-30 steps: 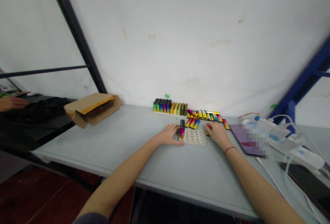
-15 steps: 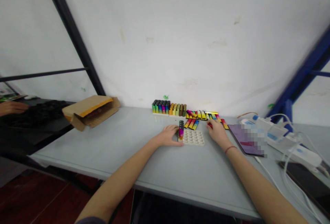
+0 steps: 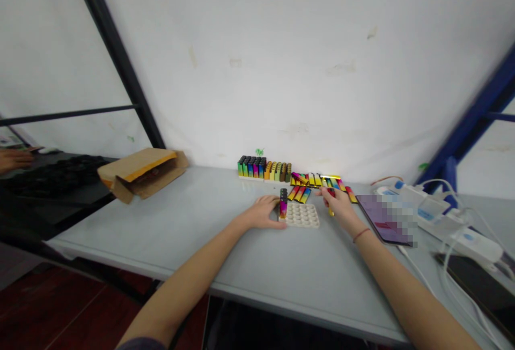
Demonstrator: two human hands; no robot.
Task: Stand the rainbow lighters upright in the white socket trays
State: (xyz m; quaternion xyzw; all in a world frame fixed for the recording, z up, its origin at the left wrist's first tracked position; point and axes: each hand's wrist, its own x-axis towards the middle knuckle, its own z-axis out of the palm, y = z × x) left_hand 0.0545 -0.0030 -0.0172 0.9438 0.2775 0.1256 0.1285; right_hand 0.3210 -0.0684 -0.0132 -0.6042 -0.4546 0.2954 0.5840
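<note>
My left hand (image 3: pixel 263 213) rests at the left edge of a cream silicone tray with round hollows (image 3: pixel 301 214). Its fingers wrap the base of an upright rainbow-coloured lighter (image 3: pixel 283 206). My right hand (image 3: pixel 340 205) pinches a red-and-yellow lighter (image 3: pixel 330 201) upright, just right of the tray. Beyond both hands, several loose gradient lighters (image 3: pixel 309 180) lie on the grey table (image 3: pixel 161 221). Behind them stands a tight row of several upright lighters (image 3: pixel 263 168).
An open cardboard box (image 3: pixel 142 175) sits at the table's left end. Farther left, another person's hand (image 3: pixel 14 160) is over a black heap. Right of my hand lie a pixelated tablet (image 3: pixel 384 220), a white power strip with cables (image 3: pixel 442 221), and a dark phone (image 3: pixel 478 291).
My right hand has taken a lighter from the loose ones and now holds it upright. The other person's hand has moved left. My left hand has stayed in place.
</note>
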